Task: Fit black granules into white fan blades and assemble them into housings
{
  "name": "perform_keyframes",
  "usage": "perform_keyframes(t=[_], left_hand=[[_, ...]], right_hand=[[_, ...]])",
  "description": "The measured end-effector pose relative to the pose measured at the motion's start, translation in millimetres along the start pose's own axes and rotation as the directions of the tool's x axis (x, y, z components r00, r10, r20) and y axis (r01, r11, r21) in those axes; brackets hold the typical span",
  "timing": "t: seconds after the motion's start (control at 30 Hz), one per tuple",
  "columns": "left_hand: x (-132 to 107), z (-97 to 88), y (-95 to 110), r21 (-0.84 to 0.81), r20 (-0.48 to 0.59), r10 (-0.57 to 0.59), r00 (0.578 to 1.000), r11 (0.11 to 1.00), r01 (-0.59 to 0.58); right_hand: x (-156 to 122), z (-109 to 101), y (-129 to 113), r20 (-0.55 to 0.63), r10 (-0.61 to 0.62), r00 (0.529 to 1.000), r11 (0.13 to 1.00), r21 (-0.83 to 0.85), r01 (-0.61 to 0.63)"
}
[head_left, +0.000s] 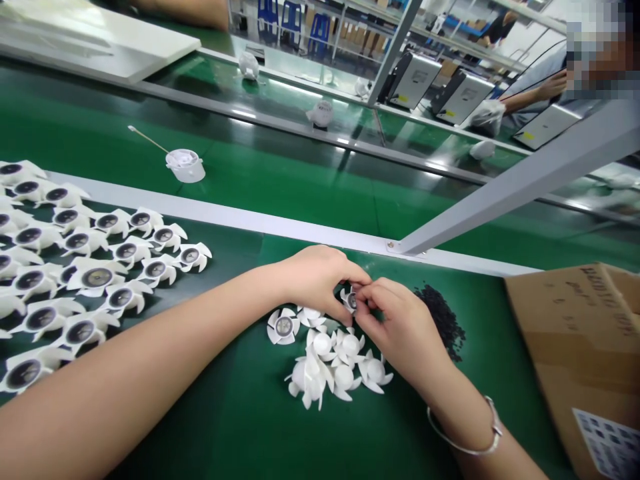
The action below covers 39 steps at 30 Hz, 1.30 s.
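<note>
Two bare hands work together over the green belt of a table (280, 447). The left hand (315, 283) and the right hand (400, 327) curl inward, their fingers (367, 293) closed from either side on a small white plastic fan impeller (349, 300). Its dark hub shows between the fingertips, and the pinch looks firm, though the hands hide most of the part. The work in hand is this close handling of a single impeller at its hub. A silver bangle (465, 427) hangs on the right wrist.

Just below the hands lies a loose heap of white impellers (330, 367), most with domed backs upward. A single impeller with a grey centre (283, 327) lies face up just beside the heap. Farther left, many more impellers (95, 277) sit in close rows with their dark hubs up. A scatter of black granules (443, 320) lies right of the right hand, near a cardboard carton (575, 347) at the table's edge.

Beyond a grey rail (250, 220), a wooden-stemmed swab (147, 139) leans from a white cup (185, 167). A co-worker's arm (537, 93) reaches in at the far upper right.
</note>
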<state>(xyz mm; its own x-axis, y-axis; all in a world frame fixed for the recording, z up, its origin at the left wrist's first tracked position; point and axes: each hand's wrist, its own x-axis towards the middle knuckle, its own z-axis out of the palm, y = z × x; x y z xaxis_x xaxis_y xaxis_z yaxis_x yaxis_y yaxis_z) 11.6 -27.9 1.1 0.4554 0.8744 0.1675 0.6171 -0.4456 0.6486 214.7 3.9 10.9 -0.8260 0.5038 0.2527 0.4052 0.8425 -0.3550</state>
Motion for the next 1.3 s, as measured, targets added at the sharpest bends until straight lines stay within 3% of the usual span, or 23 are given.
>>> perform_keyframes(t=[0.27,0.47,0.63,0.73,0.87,1.0,1.13,1.3], left_hand=[[1,-1.9,3,0.004,0.013,-0.028,1.000,1.000,0.028],[1,-2.3,2,-0.025,0.028,-0.051,0.998,0.998,0.052],[0,0.3,-2,-0.064,0.014,-0.045,0.999,0.997,0.046],[0,0.6,-3,-0.061,0.010,-0.024,1.000,0.998,0.024],[-1,0.1,-4,-0.073,0.014,-0.022,1.000,0.997,0.023],[-2,-2.1,-7,-0.111,0.005,-0.042,0.999,0.993,0.042],[-3,-10.7,6,-0.083,-0.047,0.026,0.999,0.996,-0.030],[-5,-12.4,47,0.161,0.204,0.063,0.977,0.982,-0.097]], right_hand=[[-2,3,-3,-0.032,0.020,0.999,0.998,-0.064,-0.022],[-3,-1,0,0.009,-0.123,0.992,0.985,-0.124,0.123],[-9,-6,-5,0.039,-0.310,0.950,0.916,-0.257,0.309],[-12,-11,-4,0.077,-0.323,0.943,0.918,-0.215,0.332],[-17,-25,17,0.001,-0.203,0.979,0.978,-0.052,0.203],[-25,-48,51,-0.061,0.090,0.994,0.992,-0.079,-0.095],[-35,-65,73,0.122,0.272,0.954,0.960,-0.104,-0.261],[-39,-66,67,0.370,0.304,0.878,0.953,-0.115,-0.281]])
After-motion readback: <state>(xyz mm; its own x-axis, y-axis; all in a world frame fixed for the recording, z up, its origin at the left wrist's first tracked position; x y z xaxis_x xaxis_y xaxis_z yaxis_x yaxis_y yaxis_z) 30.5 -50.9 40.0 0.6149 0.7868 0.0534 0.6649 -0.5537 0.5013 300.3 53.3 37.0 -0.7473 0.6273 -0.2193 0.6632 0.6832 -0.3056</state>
